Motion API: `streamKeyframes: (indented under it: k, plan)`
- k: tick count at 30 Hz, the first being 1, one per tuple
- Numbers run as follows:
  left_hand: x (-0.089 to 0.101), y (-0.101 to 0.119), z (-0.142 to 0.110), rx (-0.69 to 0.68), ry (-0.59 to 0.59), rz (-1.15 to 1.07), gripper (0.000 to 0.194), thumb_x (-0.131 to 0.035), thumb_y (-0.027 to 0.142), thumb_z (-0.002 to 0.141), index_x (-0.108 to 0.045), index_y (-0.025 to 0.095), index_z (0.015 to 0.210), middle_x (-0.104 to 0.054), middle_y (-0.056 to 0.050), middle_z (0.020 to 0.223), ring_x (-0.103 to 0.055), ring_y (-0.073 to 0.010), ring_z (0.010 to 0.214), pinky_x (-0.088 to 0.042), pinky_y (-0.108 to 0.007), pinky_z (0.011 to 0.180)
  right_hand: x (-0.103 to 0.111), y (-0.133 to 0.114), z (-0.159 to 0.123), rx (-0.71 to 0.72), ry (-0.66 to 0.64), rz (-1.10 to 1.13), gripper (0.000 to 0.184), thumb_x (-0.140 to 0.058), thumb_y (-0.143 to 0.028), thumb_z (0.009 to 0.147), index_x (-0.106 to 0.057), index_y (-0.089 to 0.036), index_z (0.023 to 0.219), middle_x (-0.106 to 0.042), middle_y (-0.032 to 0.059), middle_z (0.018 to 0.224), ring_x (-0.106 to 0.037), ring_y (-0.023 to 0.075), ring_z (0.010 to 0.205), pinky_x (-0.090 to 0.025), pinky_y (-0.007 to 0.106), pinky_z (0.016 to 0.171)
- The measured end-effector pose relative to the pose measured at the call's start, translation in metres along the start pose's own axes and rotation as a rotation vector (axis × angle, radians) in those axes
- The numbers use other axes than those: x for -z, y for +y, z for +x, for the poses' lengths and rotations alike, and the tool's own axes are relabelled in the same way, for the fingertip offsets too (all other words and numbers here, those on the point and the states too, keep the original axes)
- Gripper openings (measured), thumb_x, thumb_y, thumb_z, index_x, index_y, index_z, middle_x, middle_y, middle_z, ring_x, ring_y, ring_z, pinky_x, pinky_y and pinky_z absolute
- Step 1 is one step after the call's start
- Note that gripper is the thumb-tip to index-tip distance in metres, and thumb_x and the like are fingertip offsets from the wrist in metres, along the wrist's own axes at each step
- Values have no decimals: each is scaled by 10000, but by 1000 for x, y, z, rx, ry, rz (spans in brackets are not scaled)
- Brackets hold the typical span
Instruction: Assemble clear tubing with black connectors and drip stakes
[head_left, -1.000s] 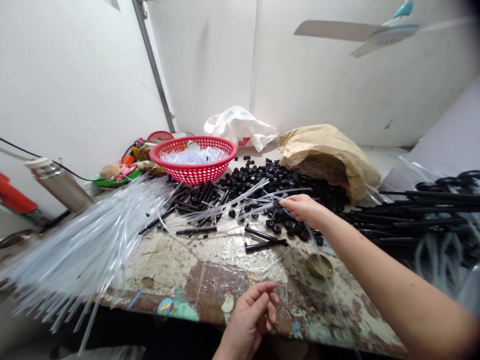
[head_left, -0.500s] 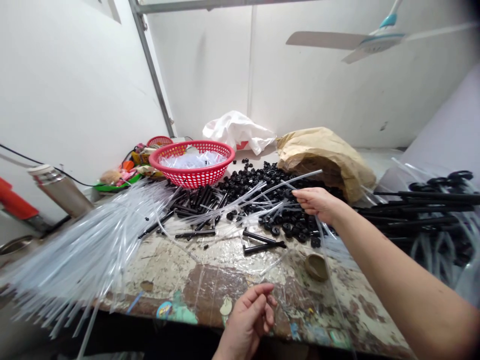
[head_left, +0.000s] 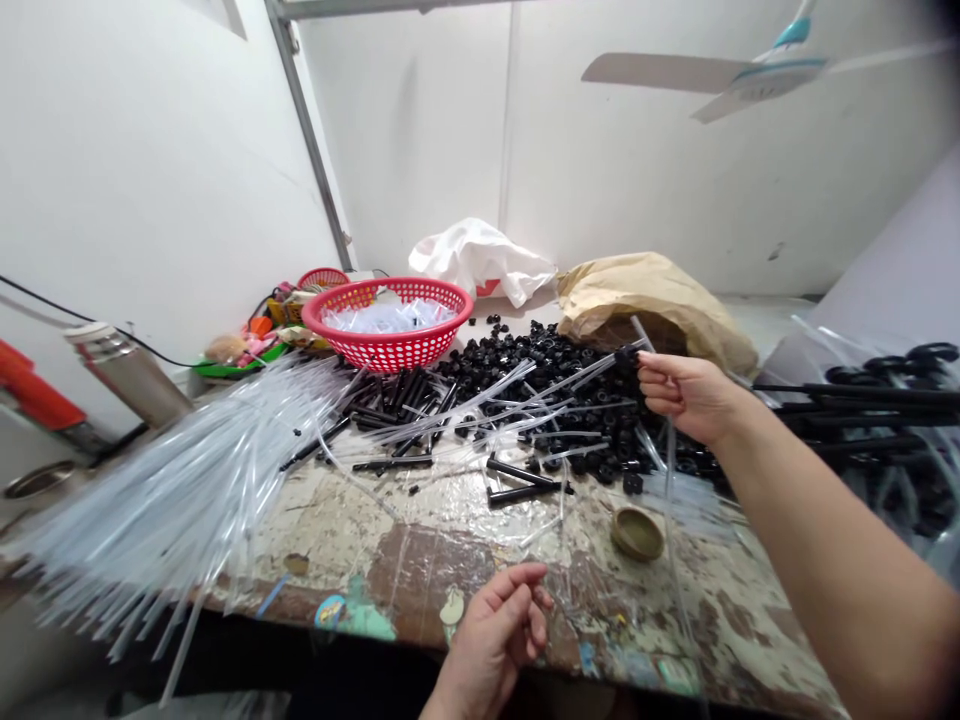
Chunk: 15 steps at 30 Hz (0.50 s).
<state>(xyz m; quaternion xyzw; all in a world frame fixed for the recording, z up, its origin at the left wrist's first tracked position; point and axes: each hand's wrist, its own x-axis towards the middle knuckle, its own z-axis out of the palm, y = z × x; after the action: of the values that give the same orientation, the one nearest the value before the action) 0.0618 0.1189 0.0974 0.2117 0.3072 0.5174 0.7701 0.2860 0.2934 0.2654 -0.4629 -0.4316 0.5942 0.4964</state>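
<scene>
My right hand (head_left: 681, 395) is raised over the pile of small black round parts (head_left: 517, 365), its fingers pinched on a long clear plastic tube (head_left: 671, 510). The tube's upper end sticks up past the fingertips and its length hangs down towards the table's front edge. A black part (head_left: 626, 357) shows right beside the fingertips; whether it is on the tube I cannot tell. Low at the front edge, my left hand (head_left: 501, 630) is empty, fingers loosely curled and apart. Between the hands lie black rods (head_left: 525, 490) and loose short clear tubes (head_left: 577, 450).
A big bundle of clear tubes (head_left: 187, 480) covers the table's left side. Behind it stands a red basket (head_left: 390, 350) of clear pieces. A brown paper bag (head_left: 667, 290) lies at the back, a small round dish (head_left: 637, 533) near the front, and long black rods (head_left: 847, 415) at right.
My right hand has moved right and slightly up with the clear tube, whose upper end now stands steeper. A black part now shows at its fingertips. My left hand stays put.
</scene>
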Motion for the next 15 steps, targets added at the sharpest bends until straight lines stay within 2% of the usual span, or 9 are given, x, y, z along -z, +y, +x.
streamKeyframes:
  k: [5,8,9,12,15]
  plan:
    - [0,-1,1,-4,5,-9,288,-658,299,706,-660,127,937,-591,-47,732,-472,-44,481,-279,-163,406,3,2,-37,60,-67,-43,313,-615,-299,719,-355,-204,574,-237,-87,480,-137,31,372,-78,161,312]
    - [-1,0,1,6,8,-13,287,-651,298,715,-657,121,940,-596,-54,732,-511,-57,505,-295,-154,401,-4,23,-69,33,-112,-117,222,-637,-373,710,-493,-206,737,-238,-95,482,-143,36,377,-94,169,332]
    - [-2,0,2,9,4,-14,291,-647,302,719,-655,118,944,-601,-60,737,-526,-64,514,-303,-151,400,-9,32,-80,3,-113,-157,253,-632,-401,712,-520,-204,827,-245,-98,483,-152,37,378,-109,170,338]
    - [-3,1,1,18,-25,-7,345,-620,351,734,-638,115,985,-622,-92,788,-568,-91,535,-328,-151,391,-31,59,-111,-85,-180,-360,312,-560,-442,767,-531,-194,953,-328,-82,502,-257,49,397,-210,175,368]
    - [-2,1,0,24,-57,3,435,-574,459,736,-628,115,996,-634,-106,786,-581,-105,506,-336,-158,367,-55,82,-136,7,-356,-575,208,-476,-364,830,-564,-187,893,-490,-24,607,-440,91,537,-370,208,500]
